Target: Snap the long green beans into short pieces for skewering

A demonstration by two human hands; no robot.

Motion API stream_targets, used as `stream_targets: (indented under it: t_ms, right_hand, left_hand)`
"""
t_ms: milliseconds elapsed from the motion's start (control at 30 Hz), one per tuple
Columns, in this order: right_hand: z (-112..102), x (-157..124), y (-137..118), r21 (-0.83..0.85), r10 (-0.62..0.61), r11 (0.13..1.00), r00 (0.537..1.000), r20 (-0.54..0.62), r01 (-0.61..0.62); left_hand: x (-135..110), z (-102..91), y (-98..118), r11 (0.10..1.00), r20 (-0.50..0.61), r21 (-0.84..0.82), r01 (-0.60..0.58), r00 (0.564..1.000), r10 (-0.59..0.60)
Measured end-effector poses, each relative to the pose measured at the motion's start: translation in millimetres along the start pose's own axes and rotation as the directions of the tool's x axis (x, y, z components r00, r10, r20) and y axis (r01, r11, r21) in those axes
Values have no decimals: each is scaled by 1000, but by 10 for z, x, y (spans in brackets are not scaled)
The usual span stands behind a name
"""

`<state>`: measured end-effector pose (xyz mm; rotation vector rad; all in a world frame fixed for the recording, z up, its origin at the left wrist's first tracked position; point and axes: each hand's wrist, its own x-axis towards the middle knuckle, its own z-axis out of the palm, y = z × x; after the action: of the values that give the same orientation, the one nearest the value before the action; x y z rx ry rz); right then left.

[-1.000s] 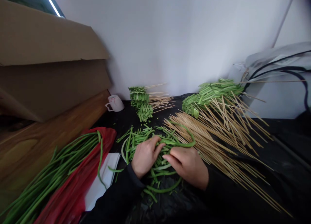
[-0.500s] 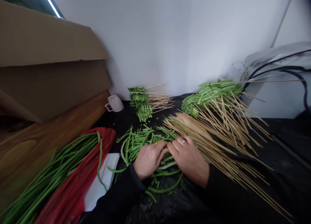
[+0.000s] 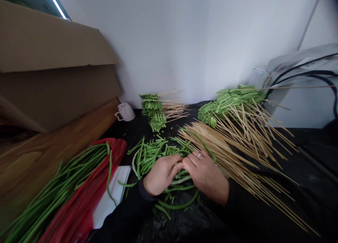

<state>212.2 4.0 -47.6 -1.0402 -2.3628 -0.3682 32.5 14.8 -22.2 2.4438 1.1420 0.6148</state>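
My left hand [image 3: 161, 174] and my right hand [image 3: 207, 176] meet fingertip to fingertip over a pile of cut green bean pieces [image 3: 154, 153] on the black-covered table. Both hands have their fingers curled and pinched together on a long green bean [image 3: 203, 144] that arcs up and over the right hand. A ring shows on the right hand. More long beans [image 3: 179, 203] curve under my wrists. Just right of the right hand lies a spread of bare bamboo skewers [image 3: 237, 155].
Uncut long beans [image 3: 60, 186] lie on a red plastic bag [image 3: 79, 208] at the left, beside a white sheet [image 3: 111, 197]. Finished bean skewers are stacked at the back centre [image 3: 153, 111] and back right [image 3: 227, 100]. A white cup [image 3: 125, 112], a cardboard box [image 3: 52, 67] and a wooden board [image 3: 52, 148] stand left.
The right hand moved up and left to meet the left hand. The long bean, looped high beside the right hand a second ago, now lies flatter, and both hands pinch close together.
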Motion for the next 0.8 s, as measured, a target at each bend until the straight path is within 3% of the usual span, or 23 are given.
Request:
stream_targets:
  t_ms: [133, 300, 633, 800]
  right_hand:
    - [0, 2, -15, 138, 36, 990, 997, -64, -26]
    - [-46, 4, -60, 272, 89, 961, 986, -143, -47]
    - [-102, -3, -100, 442, 109, 897, 972, -207, -7]
    - [-148, -2, -120, 509, 154, 861, 961, -230, -16]
  left_hand:
    - [12, -66, 31, 961, 5, -277, 21, 1000, -21]
    - [4, -98, 88, 816, 101, -560, 144, 989, -106]
    - [-37, -123, 96, 592, 233, -763, 259, 965, -122]
    - [-41, -48, 58, 347, 261, -898, 271, 962, -77]
